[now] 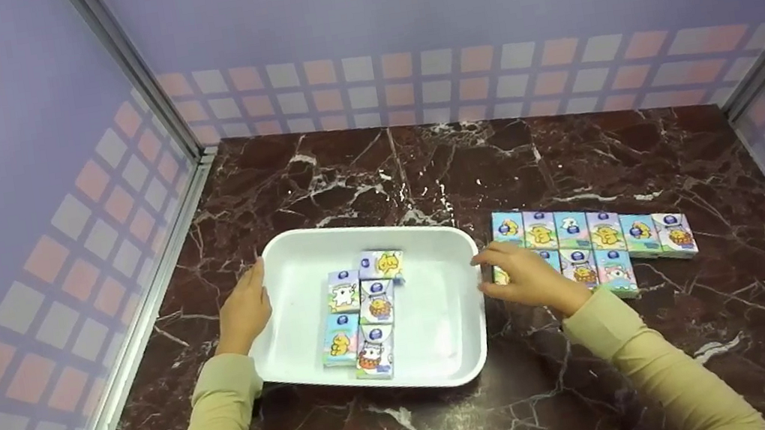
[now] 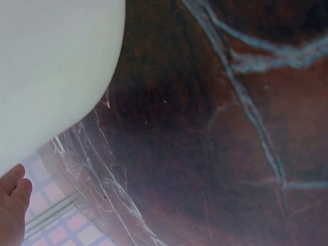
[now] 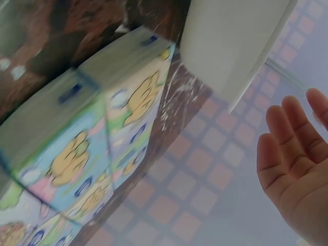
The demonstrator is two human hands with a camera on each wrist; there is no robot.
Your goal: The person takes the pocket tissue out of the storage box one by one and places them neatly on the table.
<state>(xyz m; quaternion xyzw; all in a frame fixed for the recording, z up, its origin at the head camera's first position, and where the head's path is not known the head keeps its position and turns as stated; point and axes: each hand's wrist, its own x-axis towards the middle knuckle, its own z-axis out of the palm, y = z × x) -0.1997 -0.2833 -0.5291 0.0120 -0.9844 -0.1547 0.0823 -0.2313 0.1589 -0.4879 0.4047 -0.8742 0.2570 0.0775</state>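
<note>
A white plastic tub [image 1: 423,232] stands on the table, holding several small cartoon-printed tissue packs [image 1: 376,301] laid flat near its middle. My left hand [image 1: 245,311] lies along the tub's left wall, fingers extended; the left wrist view shows its fingertips [image 2: 19,189] right at the tub's side [image 2: 61,61]. At the right rim is my right hand [image 1: 524,273], its fingers loosely bent toward the tub. The right wrist view shows that hand [image 3: 302,169] with spread-out, relaxed fingers and nothing in the palm. It partly covers the packs beneath it.
To the right, more tissue packs [image 1: 605,235] lie in two adjoining rows on the dark red marbled table [image 1: 362,180]. Purple panels with a tile pattern [image 1: 434,78] enclose the back and both sides, with metal rails [image 1: 191,152] at the corners.
</note>
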